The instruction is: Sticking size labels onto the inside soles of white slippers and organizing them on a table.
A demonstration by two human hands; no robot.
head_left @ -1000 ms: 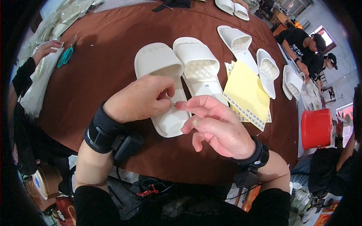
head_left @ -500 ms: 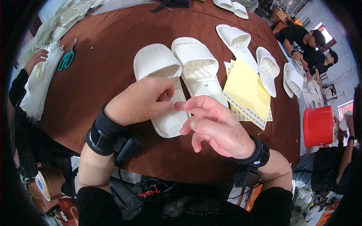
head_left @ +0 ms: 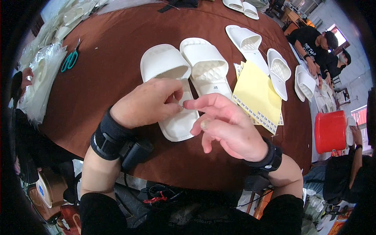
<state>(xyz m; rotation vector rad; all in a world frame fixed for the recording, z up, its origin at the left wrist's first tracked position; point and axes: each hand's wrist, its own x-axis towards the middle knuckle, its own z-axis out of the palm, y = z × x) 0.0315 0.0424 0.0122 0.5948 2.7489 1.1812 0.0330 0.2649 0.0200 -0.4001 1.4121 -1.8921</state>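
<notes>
White slipper [head_left: 178,128] beneath the left hand [head_left: 147,102] and right hand [head_left: 231,127]

The slipper lies on a bench [head_left: 105,82] spread with brown cloth, its strap end pointing away from the person. Both hands come together over its footbed; whether either touches it is unclear. The left hand is curled, thumb and forefinger drawn close. A tiny speck shows near those tips, too small to identify, so I cannot tell whether this grip holds anything. The right hand has a loose, spread grip, its forefinger reaching toward the left thumb. Black wrist straps [head_left: 106,135] circle both wrists.

Just right of the slipper lies its matching mate [head_left: 205,64], partly behind the right hand. Yellow sheets [head_left: 256,88] with printed edges overlap farther right, near a strapped slide [head_left: 246,41] and another one [head_left: 277,72]. Teal-handled scissors [head_left: 69,62] rest well to the left, near clear plastic bags [head_left: 42,88] beside a co-worker's hand [head_left: 26,77]. A red bucket [head_left: 329,133] stands at the far right.
</notes>
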